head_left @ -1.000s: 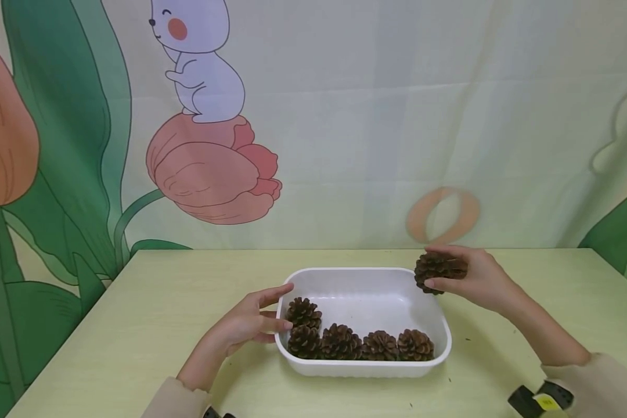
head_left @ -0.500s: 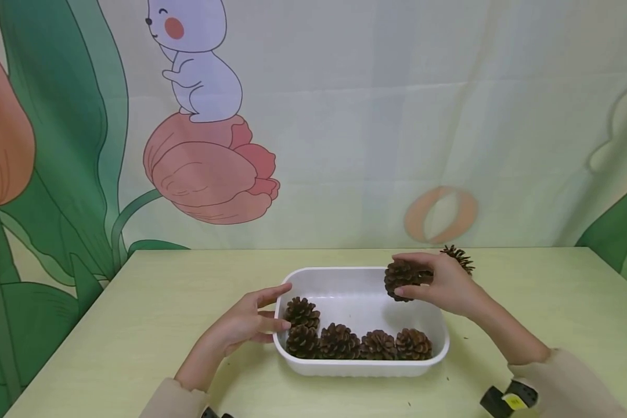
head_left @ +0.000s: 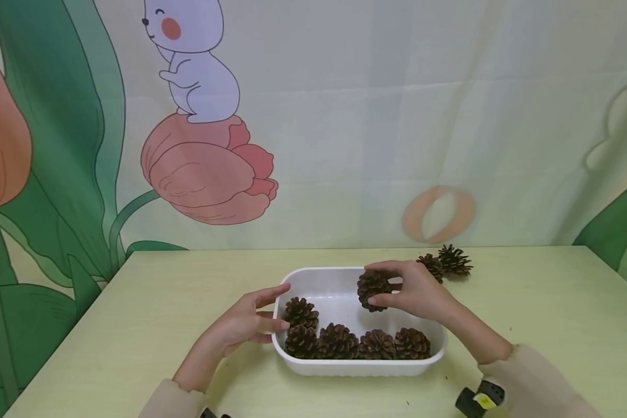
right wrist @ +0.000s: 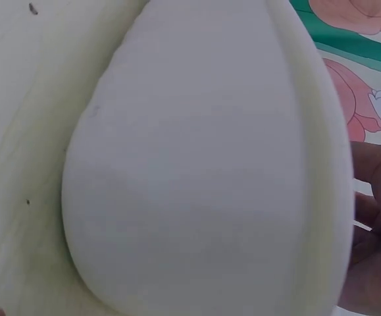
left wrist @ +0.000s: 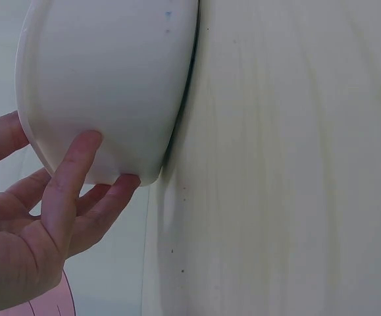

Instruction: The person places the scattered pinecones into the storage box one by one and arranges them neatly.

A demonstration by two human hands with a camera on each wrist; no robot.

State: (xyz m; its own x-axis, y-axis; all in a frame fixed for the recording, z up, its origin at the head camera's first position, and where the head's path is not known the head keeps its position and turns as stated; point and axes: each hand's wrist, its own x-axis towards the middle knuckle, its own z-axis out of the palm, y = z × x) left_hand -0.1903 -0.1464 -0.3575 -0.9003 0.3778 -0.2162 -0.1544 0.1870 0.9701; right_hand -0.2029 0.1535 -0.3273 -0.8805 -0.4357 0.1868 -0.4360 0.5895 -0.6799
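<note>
My right hand (head_left: 420,291) pinches a brown pine cone (head_left: 373,290) between thumb and fingers, over the back of a white plastic tub (head_left: 360,368). My left hand (head_left: 240,322) holds the tub by its left end; in the left wrist view one digit goes over the rim and other fingertips (left wrist: 93,139) lie against the outer wall. Inside the tub, a pine cone (head_left: 301,312) sits at the left, behind a front row that includes a pine cone (head_left: 338,341) and a right-end pine cone (head_left: 412,343). The right wrist view shows mostly the tub's outside; the held cone is hidden there.
Behind my right hand, two pine cones (head_left: 454,261) lie on the pale wooden table (head_left: 543,313) near its back edge, one partly hidden by the hand. A printed cloth backdrop (head_left: 334,145) hangs behind the table. Small dark crumbs are scattered beside the tub.
My right hand has carried the pine cone leftward and slightly down, from the tub's back right corner to over its inside. Cones behind the hand have come into view. The left hand stays put.
</note>
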